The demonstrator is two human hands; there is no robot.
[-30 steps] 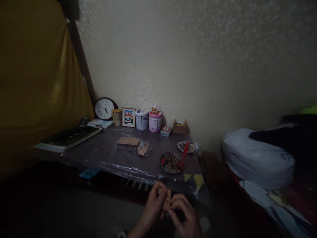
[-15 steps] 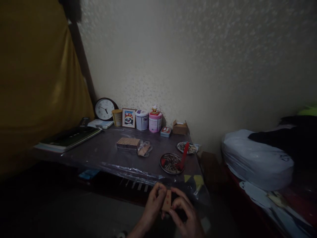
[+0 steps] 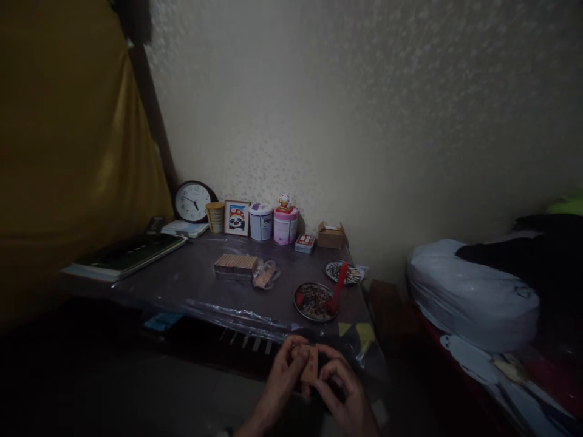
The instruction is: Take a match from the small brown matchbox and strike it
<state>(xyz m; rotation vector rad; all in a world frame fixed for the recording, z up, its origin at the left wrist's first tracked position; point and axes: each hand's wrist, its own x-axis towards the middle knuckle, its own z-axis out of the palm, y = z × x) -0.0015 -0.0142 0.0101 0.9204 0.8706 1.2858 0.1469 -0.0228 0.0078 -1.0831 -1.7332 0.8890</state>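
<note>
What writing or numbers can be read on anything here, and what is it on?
Nothing can be quoted as it reads.
Clock: dial marks show, numerals too small.
White tin and pink tin: labels blurred.
Small red-and-blue box: print blurred.
Panda picture: no legible words.
Small box held by left hand and right hand: a red mark, unreadable.

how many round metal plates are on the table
2: one plate near the table's front edge with a red tool resting on it, another plate just behind it to the right.
</note>
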